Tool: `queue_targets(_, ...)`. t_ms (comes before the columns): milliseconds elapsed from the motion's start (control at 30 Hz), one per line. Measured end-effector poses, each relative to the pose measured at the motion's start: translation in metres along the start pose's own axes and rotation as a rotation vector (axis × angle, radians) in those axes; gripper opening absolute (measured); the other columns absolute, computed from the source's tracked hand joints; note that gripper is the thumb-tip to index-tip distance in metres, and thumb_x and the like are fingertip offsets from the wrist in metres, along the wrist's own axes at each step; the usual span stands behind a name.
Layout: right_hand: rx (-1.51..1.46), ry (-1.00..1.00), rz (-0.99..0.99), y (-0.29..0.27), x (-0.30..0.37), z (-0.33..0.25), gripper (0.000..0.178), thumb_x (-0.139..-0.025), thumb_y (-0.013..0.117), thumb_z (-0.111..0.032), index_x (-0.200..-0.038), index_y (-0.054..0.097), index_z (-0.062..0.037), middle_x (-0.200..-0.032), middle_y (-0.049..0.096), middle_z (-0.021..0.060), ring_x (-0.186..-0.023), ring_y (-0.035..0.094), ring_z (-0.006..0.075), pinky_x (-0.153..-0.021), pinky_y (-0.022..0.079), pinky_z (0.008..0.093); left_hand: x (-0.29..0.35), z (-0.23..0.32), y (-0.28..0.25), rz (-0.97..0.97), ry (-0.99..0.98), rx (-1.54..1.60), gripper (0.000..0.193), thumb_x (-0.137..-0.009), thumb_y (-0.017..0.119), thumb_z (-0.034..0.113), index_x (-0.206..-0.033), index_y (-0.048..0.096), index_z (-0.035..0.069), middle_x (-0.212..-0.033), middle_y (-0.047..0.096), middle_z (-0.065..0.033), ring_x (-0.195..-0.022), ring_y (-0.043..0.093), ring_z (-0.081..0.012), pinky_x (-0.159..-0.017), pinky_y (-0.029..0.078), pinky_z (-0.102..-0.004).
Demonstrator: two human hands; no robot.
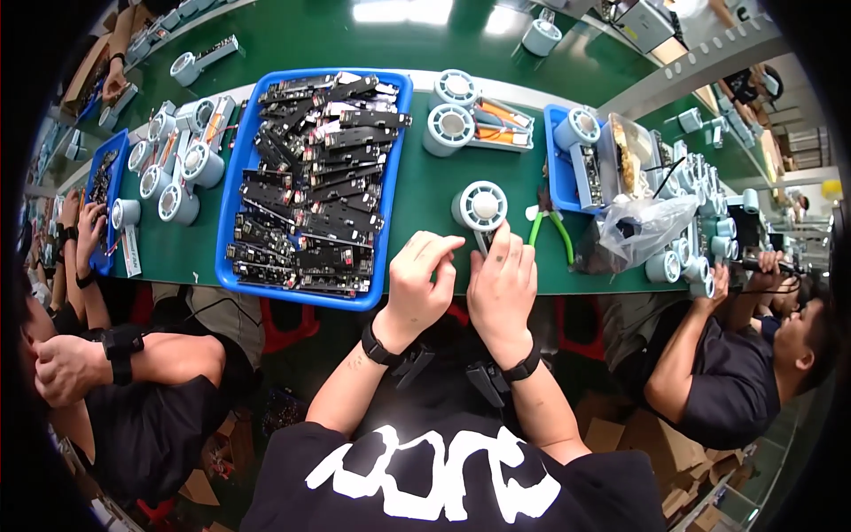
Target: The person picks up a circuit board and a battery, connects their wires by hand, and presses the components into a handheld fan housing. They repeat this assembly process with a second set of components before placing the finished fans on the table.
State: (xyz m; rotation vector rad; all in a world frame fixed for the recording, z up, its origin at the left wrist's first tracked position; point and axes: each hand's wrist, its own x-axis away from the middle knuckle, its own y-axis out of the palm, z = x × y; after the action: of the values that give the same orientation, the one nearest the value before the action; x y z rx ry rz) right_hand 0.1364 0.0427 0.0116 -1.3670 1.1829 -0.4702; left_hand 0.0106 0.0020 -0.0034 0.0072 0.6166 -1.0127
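Note:
A pale blue handheld fan [480, 205] with a round slotted head stands over the near part of the green table, in front of me. My right hand [503, 288] is closed around its short handle, the thumb and fingers hiding most of it. Just left of the handle, my left hand [422, 282] has its fingers curled, the index and thumb pointing toward the fan. Whatever those fingertips hold, if anything, is hidden. Right of the fan lie pliers with green handles [551, 232].
Left of my hands, a blue tray [386, 257] is piled with black circuit boards. Two more fans [448, 129] with open handles and orange parts lie beyond. At right are a blue bin [562, 197] and a clear plastic bag [640, 232]. People work on both sides.

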Motion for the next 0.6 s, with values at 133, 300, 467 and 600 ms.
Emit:
queue_targets(133,0.046,-0.039,-0.123,-0.003,0.004,0.006,0.065,-0.087,0.069,-0.005,-0.142,0.037,0.0098,-0.112,0.056,0.0206,-0.095,0.055,0.0368,-0.083,0.048,0.0433,0.008,-0.003,-0.001,0.051,-0.049,0.041,0.027,-0.081,0.053,-0.012,-0.1,0.069,-0.001,-0.077,0.061,-0.0118,-0.066,0.06,-0.0237,-0.06,0.049,-0.0324)
queue_targets(300,-0.231,-0.083,-0.139,-0.037,-0.021,0.013,0.062,-0.09,0.065,-0.003,-0.142,0.034,0.0113,-0.113,0.053,0.0264,-0.097,0.052,0.0422,-0.087,0.046,0.0486,0.006,-0.006,-0.009,0.071,-0.107,0.041,0.026,-0.078,0.054,-0.01,-0.096,0.069,-0.001,-0.079,0.062,-0.014,-0.067,0.061,-0.0285,-0.06,0.051,-0.0368)
queue_targets(467,-0.201,-0.236,0.134,-0.07,-0.155,-0.008,0.048,-0.095,0.059,-0.004,-0.133,0.038,0.0137,-0.117,0.055,0.0369,-0.107,0.053,0.0523,-0.091,0.043,0.0544,0.004,-0.003,-0.005,0.062,-0.024,0.011,0.022,-0.079,0.055,-0.008,-0.096,0.068,-0.001,-0.076,0.061,-0.0135,-0.067,0.062,-0.0264,-0.061,0.05,-0.035)
queue_targets(600,-0.077,-0.322,-0.092,0.032,-0.312,0.027,0.04,-0.094,0.06,-0.011,-0.119,0.044,0.0143,-0.105,0.06,0.0389,-0.105,0.059,0.0538,-0.088,0.05,0.0547,0.001,0.001,0.006,-0.001,0.096,-0.067,0.021,-0.078,0.056,-0.007,-0.095,0.067,-0.001,-0.077,0.062,-0.0142,-0.07,0.063,-0.0292,-0.063,0.052,-0.0366)
